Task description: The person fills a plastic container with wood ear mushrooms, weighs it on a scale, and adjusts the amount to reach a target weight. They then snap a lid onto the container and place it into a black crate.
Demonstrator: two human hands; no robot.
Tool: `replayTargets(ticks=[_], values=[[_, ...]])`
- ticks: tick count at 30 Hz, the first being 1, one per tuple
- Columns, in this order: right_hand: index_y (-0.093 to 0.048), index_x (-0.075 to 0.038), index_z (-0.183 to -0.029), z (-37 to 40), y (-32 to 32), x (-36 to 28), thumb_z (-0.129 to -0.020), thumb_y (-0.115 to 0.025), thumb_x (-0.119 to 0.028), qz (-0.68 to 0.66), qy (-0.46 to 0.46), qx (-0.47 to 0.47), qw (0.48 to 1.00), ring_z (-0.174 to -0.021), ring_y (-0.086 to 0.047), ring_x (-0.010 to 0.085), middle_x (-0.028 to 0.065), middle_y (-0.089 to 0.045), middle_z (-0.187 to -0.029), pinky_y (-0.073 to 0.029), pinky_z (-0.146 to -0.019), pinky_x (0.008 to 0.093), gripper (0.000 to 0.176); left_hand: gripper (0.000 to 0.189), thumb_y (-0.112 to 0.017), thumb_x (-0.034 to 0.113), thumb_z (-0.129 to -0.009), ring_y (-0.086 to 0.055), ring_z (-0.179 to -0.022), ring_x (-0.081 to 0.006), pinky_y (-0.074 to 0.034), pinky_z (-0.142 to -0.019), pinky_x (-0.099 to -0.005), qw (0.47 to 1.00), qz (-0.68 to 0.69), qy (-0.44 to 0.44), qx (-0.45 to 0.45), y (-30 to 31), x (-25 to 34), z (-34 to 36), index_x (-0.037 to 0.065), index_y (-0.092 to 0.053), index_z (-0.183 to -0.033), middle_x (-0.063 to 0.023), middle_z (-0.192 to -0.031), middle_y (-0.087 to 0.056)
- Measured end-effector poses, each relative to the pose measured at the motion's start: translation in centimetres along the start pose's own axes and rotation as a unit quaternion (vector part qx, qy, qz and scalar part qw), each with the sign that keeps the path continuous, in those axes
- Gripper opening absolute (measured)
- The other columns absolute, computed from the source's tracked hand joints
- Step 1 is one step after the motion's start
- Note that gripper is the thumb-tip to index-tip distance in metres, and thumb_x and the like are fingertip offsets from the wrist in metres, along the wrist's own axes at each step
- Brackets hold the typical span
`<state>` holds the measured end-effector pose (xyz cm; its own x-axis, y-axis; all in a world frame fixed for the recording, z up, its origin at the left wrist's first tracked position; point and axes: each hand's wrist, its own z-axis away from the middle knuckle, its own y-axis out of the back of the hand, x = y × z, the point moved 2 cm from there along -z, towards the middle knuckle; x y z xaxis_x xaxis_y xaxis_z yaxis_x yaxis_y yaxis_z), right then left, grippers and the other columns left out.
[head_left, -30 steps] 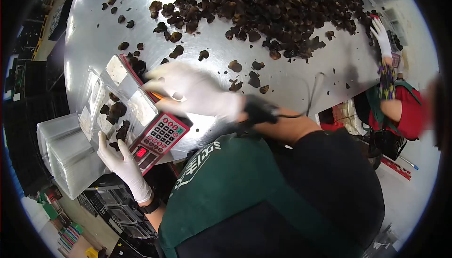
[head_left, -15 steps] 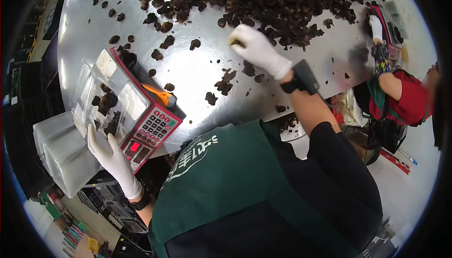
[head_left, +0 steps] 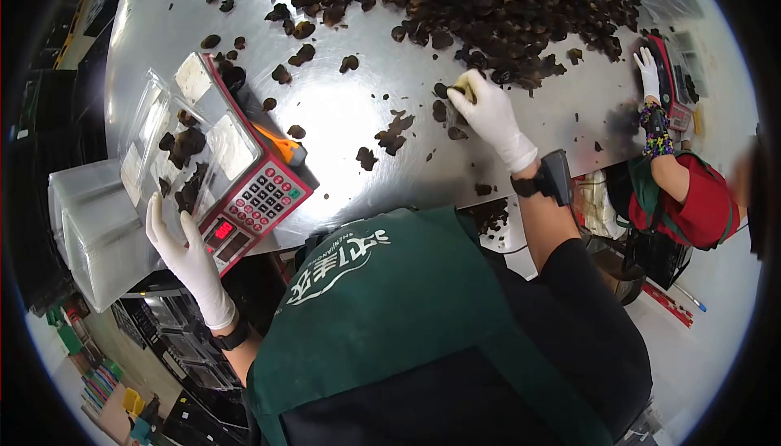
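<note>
My gloved left hand (head_left: 181,255) rests at the near edge of a clear plastic tray (head_left: 150,141), its fingers stretched and the thumb apart. The tray lies on a red digital scale (head_left: 259,202) and holds several dark wood ear mushroom pieces (head_left: 185,146). Over the metal table, my gloved right hand (head_left: 488,112) is closed in a pinch, with a dark wood ear mushroom piece (head_left: 458,93) at its fingertips. Other loose pieces lie right below it, and the big wood ear pile (head_left: 504,6) is just beyond.
An orange-handled tool (head_left: 281,145) lies against the scale. Stacked clear trays (head_left: 102,234) stand left of my left hand. Scattered mushroom pieces (head_left: 394,133) lie on the metal table (head_left: 325,104). At the right, another person's gloved hand (head_left: 647,76) is beside a second red scale (head_left: 675,80).
My right hand has moved right and nearer to me, down to the loose pieces beside the pile. My left hand stays at the tray. The view has shifted slightly.
</note>
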<state>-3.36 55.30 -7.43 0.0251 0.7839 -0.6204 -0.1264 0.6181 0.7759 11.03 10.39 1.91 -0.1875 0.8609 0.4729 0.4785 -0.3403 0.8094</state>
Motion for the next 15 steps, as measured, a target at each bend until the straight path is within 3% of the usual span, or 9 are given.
replayTargets(ticks=[3,7,12,15], values=[[-0.062,-0.010,-0.097,-1.4,-2.2,0.7,-0.086,-0.069,-0.030,0.041,0.158,0.075,0.984,-0.078,-0.067,0.0328,0.0084,-0.068,-0.081,-0.053,-0.069,0.0415,0.024,0.047,-0.058,-0.001,-0.093,-0.046,-0.132,-0.0302,-0.033,-0.113,-0.0403,1.000,-0.003,-0.002,-0.004,0.0,-0.2,0.1,0.002,-0.050,-0.139,-0.0163,-0.139,-0.048],[-0.060,-0.009,-0.094,-2.6,-2.3,0.6,-0.088,-0.065,-0.028,0.095,0.127,0.018,0.987,-0.076,-0.067,0.0343,0.0126,-0.066,-0.078,-0.053,-0.069,0.0439,0.021,0.046,-0.058,0.001,-0.093,-0.047,-0.131,-0.0308,-0.034,-0.112,-0.0403,1.000,-0.010,-0.004,-0.006,0.2,-0.2,0.2,0.004,-0.051,-0.138,-0.0163,-0.139,-0.048],[-0.057,-0.006,-0.093,0.9,-2.7,-3.8,-0.084,-0.062,-0.013,-0.025,0.148,-0.015,0.989,-0.074,-0.066,0.0368,0.0175,-0.065,-0.079,-0.052,-0.066,0.0426,0.012,0.045,-0.059,0.001,-0.092,-0.047,-0.130,-0.0303,-0.034,-0.112,-0.0405,1.000,-0.007,-0.001,0.001,0.4,0.1,0.7,0.003,-0.051,-0.137,-0.0155,-0.136,-0.050],[-0.060,-0.009,-0.101,3.1,-4.5,-4.7,-0.085,-0.062,-0.010,-0.067,0.222,-0.005,0.973,-0.078,-0.067,0.0321,0.0128,-0.065,-0.099,-0.054,-0.068,0.0389,0.016,0.045,-0.060,0.001,-0.092,-0.048,-0.129,-0.0305,-0.035,-0.112,-0.0408,1.000,-0.005,-0.009,0.007,0.3,0.0,0.7,0.002,-0.052,-0.136,-0.0158,-0.135,-0.051]])
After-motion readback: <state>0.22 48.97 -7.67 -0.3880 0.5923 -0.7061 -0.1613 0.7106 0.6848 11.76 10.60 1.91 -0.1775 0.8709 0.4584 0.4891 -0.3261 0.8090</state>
